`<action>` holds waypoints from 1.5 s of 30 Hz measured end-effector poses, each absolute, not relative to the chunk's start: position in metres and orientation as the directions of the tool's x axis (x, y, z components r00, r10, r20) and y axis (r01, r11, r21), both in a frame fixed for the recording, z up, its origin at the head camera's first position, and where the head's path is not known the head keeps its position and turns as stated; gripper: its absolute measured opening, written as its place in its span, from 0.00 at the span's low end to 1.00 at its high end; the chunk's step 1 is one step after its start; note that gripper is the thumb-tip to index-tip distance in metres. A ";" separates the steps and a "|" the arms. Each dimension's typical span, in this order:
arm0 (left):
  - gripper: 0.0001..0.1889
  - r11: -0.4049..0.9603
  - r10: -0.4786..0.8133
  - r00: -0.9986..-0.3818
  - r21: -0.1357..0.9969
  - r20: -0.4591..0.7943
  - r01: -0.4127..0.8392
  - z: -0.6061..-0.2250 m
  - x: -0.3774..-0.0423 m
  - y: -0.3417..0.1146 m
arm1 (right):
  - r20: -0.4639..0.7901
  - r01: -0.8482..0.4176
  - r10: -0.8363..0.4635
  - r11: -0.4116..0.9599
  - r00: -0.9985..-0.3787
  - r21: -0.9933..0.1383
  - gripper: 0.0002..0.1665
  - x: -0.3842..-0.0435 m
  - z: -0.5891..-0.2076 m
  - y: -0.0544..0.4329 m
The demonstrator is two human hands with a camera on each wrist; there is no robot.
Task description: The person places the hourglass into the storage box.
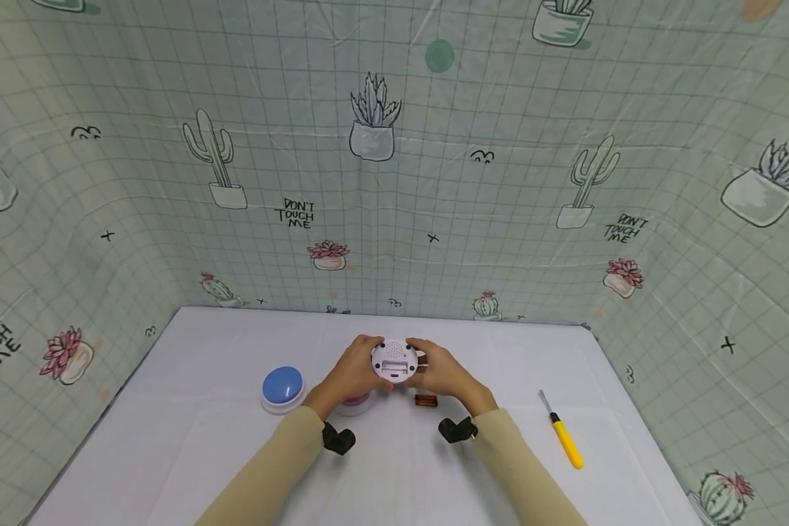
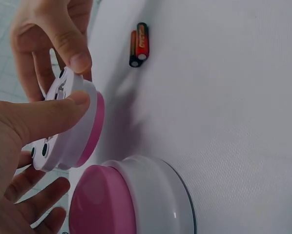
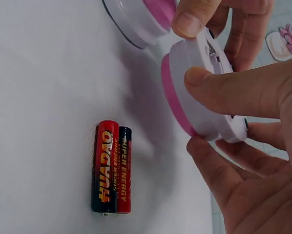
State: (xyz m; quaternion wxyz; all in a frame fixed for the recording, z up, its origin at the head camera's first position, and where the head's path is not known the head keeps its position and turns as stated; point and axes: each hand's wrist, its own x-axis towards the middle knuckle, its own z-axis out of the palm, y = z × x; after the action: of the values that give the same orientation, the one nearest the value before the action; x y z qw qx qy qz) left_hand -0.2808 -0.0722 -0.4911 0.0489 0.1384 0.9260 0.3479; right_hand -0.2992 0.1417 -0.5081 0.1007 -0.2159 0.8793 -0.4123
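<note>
Both hands hold a round white push button with a pink top [image 1: 394, 351] above the table, its underside turned toward the head camera. On that underside are speaker holes, dark feet and an uncovered battery compartment. My left hand [image 1: 357, 370] grips the left edge, its thumb on the rim in the left wrist view. From the other side my right hand [image 1: 442, 371] grips the right edge between thumb and fingers. Two red and black batteries [image 3: 106, 168] lie side by side on the table near the right hand. A second pink button [image 2: 104, 204] stands below the left hand, partly hidden in the head view.
A blue button with a white base [image 1: 283, 386] stands left of the hands. Off to the right lies a screwdriver with a yellow handle [image 1: 568, 440]. The white table [image 1: 204, 453] meets a cactus-print cloth [image 1: 394, 204] at the back and sides.
</note>
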 end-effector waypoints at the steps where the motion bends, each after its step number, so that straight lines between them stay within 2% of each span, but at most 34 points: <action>1: 0.47 0.731 0.292 -0.956 0.644 0.000 0.224 -0.491 -0.282 -0.072 | -0.001 -0.292 -0.460 0.566 -0.888 -0.771 0.48 -0.301 -0.509 0.141; 6: 0.46 0.785 0.290 -0.957 0.576 -0.015 0.229 -0.494 -0.287 -0.068 | -0.015 -0.283 -0.452 0.586 -0.892 -0.759 0.49 -0.307 -0.513 0.139; 11: 0.47 0.801 0.277 -0.961 0.558 -0.023 0.217 -0.498 -0.291 -0.065 | -0.028 -0.268 -0.433 0.605 -0.901 -0.750 0.49 -0.310 -0.514 0.138; 25: 0.46 0.791 0.260 -0.964 0.586 -0.057 0.179 -0.503 -0.295 -0.064 | -0.027 -0.266 -0.433 0.600 -0.901 -0.755 0.47 -0.312 -0.519 0.137; 33: 0.50 0.757 0.234 -0.971 0.636 -0.049 0.150 -0.495 -0.285 -0.083 | -0.022 -0.264 -0.411 0.625 -0.911 -0.735 0.41 -0.309 -0.518 0.136; 39: 0.52 0.726 0.193 -0.980 0.680 -0.057 0.103 -0.489 -0.270 -0.106 | 0.052 -0.316 -0.391 0.651 -0.919 -0.690 0.40 -0.300 -0.512 0.138; 45: 0.53 0.632 0.153 -0.987 0.773 -0.046 0.062 -0.491 -0.249 -0.124 | 0.223 -0.370 -0.302 0.627 -0.927 -0.686 0.37 -0.285 -0.512 0.137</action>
State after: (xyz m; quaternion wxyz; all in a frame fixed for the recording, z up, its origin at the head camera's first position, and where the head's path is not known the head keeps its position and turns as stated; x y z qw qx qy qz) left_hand -0.2485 -0.1238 -0.4914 0.0533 0.0596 0.9017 0.4249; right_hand -0.2851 0.1367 -0.5119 -0.0432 -0.1866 0.9009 -0.3896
